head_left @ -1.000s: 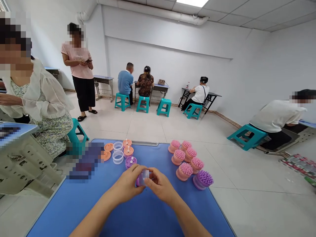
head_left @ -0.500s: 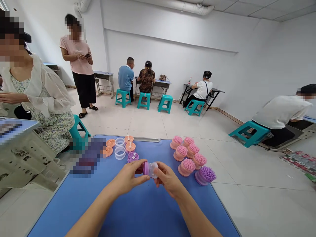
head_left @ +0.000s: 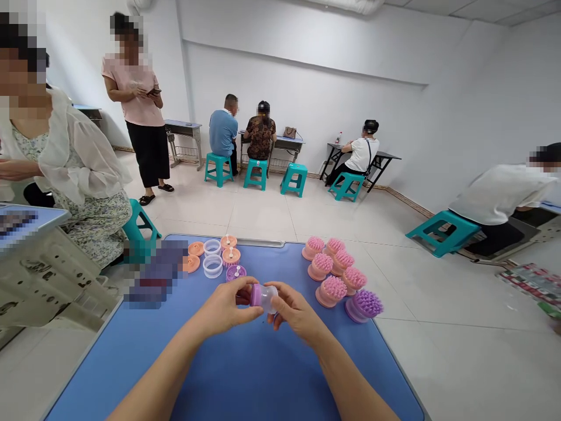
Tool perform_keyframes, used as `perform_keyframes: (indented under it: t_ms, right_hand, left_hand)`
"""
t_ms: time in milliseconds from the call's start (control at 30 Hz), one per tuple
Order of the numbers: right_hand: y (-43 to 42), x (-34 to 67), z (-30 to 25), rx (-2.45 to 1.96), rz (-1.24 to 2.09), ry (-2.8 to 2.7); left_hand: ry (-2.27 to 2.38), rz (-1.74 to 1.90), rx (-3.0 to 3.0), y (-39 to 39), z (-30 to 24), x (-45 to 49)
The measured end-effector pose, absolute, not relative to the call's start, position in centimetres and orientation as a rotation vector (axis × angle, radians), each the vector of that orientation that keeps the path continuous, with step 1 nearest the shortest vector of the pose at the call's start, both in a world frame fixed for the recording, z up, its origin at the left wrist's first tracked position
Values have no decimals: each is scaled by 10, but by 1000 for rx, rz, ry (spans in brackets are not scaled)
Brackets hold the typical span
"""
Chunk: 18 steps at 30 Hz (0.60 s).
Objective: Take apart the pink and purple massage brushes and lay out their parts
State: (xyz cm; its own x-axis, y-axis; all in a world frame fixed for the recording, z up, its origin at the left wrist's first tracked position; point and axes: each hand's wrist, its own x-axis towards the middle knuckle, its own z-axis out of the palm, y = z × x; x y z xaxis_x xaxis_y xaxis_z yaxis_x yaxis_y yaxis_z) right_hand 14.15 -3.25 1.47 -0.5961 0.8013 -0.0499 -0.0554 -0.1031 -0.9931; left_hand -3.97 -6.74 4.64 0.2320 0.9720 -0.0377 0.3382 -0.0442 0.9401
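Over the middle of the blue desk, my left hand (head_left: 224, 307) grips a purple cap (head_left: 256, 295) between thumb and fingers. My right hand (head_left: 298, 313) is closed on the clear plastic ring (head_left: 268, 297), which sits against the cap on its side. Just beyond my left hand lies a purple brush part with a white stem (head_left: 236, 272). Behind it are orange brush parts with white stems (head_left: 231, 255), two loose clear rings (head_left: 213, 266) and flat orange caps (head_left: 191, 264). Several pink bristle brushes (head_left: 331, 291) and one purple bristle brush (head_left: 364, 306) stand at right.
The blue desk (head_left: 263, 374) has a raised rim at its far edge. A blurred dark item (head_left: 155, 275) lies at its left. A person in white (head_left: 83, 152) sits close on the left; another person in pink (head_left: 134, 88) stands behind. Green stools (head_left: 294, 178) stand farther off.
The cap and ring, still held together, have shifted slightly left in view. My right fingers have changed position a little around the ring. The desk items have not been moved.
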Motion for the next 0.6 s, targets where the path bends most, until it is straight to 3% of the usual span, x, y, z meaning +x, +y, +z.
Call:
perform_keyframes:
  t_ms: [300,600]
  right_hand:
    - [-33,143,18,-849,1796,-1539]
    - [-30,148,14,-812,1604,-1680]
  left_hand:
    - [1265,851,1572,-65,43,-43]
    - [1276,854,1534,-64,42,-44]
